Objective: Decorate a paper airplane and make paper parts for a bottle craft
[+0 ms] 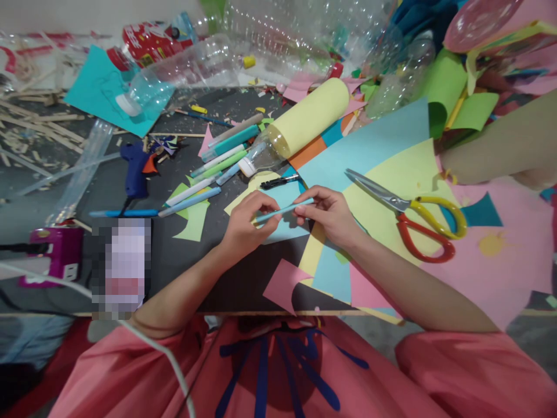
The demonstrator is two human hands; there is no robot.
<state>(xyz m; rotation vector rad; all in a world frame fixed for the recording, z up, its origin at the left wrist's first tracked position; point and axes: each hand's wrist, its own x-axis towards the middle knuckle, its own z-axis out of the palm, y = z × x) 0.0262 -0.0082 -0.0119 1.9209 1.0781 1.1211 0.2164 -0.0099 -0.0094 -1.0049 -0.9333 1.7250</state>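
My left hand [249, 222] pinches the near-left end of a light-blue paper strip [286, 209], thin and narrow from this angle. At its other end my right hand [329, 213] grips it between thumb and fingers. I cannot tell whether the strip is folded or rolled. Beneath both hands lies a light-blue sheet [290, 227]. Just beyond the fingers is a black pen [279, 182]. Scissors with yellow and red handles [407, 207] rest on coloured paper to the right of my right hand. A bottle wrapped in yellow paper [311, 119] lies behind the pen.
Several markers [226, 151] lie left of the wrapped bottle. A blue glue gun [136, 171], a phone [126, 264] and a purple power block [56, 255] are on the left. Plastic bottles [187, 67] line the back. Another person's arm [500, 145] reaches in at right.
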